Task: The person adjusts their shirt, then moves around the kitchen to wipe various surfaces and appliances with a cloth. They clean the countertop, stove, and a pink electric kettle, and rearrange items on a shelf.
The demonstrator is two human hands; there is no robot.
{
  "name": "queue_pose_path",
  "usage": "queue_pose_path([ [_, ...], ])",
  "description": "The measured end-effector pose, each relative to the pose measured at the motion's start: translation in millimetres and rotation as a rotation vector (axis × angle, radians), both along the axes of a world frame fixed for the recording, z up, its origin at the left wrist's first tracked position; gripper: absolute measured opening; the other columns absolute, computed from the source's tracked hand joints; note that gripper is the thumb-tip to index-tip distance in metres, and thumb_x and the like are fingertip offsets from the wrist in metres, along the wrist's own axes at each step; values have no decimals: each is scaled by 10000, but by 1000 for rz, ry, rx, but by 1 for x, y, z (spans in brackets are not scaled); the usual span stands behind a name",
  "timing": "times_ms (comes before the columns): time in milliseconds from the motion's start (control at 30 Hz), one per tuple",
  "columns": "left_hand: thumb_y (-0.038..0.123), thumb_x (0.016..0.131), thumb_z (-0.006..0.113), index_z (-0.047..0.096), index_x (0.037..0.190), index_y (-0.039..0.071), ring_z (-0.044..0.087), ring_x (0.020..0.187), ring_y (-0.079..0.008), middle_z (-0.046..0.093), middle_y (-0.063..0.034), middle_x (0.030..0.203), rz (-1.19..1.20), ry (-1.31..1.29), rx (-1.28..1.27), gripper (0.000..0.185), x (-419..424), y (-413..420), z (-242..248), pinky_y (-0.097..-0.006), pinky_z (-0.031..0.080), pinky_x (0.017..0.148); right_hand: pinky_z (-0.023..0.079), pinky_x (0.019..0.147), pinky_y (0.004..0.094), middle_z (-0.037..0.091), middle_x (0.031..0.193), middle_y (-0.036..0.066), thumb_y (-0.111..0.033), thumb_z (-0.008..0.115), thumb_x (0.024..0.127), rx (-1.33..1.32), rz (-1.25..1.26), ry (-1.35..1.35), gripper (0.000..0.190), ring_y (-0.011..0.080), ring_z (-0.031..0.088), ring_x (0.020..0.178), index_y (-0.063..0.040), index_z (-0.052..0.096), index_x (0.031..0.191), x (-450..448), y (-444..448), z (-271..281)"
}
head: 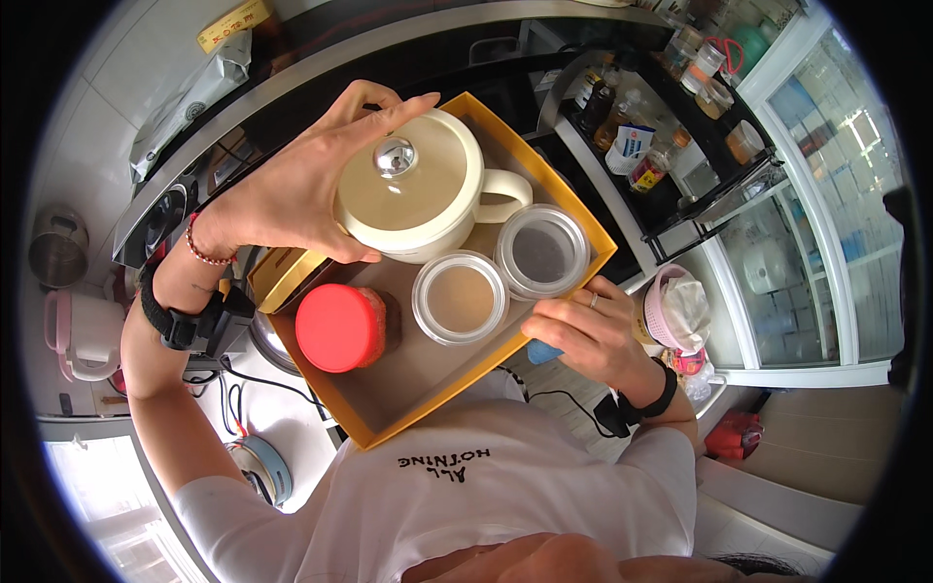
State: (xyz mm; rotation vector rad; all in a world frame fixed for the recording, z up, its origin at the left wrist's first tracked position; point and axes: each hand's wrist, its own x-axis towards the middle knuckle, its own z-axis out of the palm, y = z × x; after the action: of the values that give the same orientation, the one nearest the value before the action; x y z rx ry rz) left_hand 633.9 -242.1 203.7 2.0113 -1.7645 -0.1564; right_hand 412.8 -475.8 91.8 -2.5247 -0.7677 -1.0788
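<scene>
My left hand (299,175) spans a cream-coloured cup (430,244), gripping its side with thumb and fingers apart around it. The cup has a glass lid (430,186) with a round metal knob, and its handle points right. It is in or just above an open yellow cardboard box (408,419); its base is hidden. My right hand (590,328) holds the box's right front edge. Beside the cup are two clear round containers with lids, one with tan contents (461,297) and one with dark contents (543,251). A red-lidded jar (339,328) stands in the box's left part.
A black rack (656,211) with bottles and jars stands at the right, beside a glazed door (824,182). A gas stove (164,218) and a silver bag (197,102) are at the left. A pink basket (660,306) sits low on the right, and cables (233,397) trail at lower left.
</scene>
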Motion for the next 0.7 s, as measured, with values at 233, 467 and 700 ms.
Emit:
queue_pose_path([
  [233,252,561,850,291,1509,12,390,1259,-297,370,-166,1325,46,85,-127,1126,-6,-13,-13,-396,321,1108,393,574,229,626,845,-53,-148,707,708,-18,21,-5,157,63,549,627,-146,673,861,5,2,-1],
  [467,252,575,852,242,1525,30,382,1276,-308,347,-175,1351,-144,90,-84,1150,9,-18,-20,-378,337,1111,387,584,262,642,824,-29,-83,680,696,12,10,83,176,98,578,645,-135,676,864,4,3,-2],
  [700,223,559,834,108,1548,69,331,1345,-330,316,-182,1419,-88,130,30,1237,19,-3,-27,-394,306,1159,390,596,286,657,831,-12,-18,706,606,26,12,117,278,123,597,650,-121,672,862,2,1,0],
])
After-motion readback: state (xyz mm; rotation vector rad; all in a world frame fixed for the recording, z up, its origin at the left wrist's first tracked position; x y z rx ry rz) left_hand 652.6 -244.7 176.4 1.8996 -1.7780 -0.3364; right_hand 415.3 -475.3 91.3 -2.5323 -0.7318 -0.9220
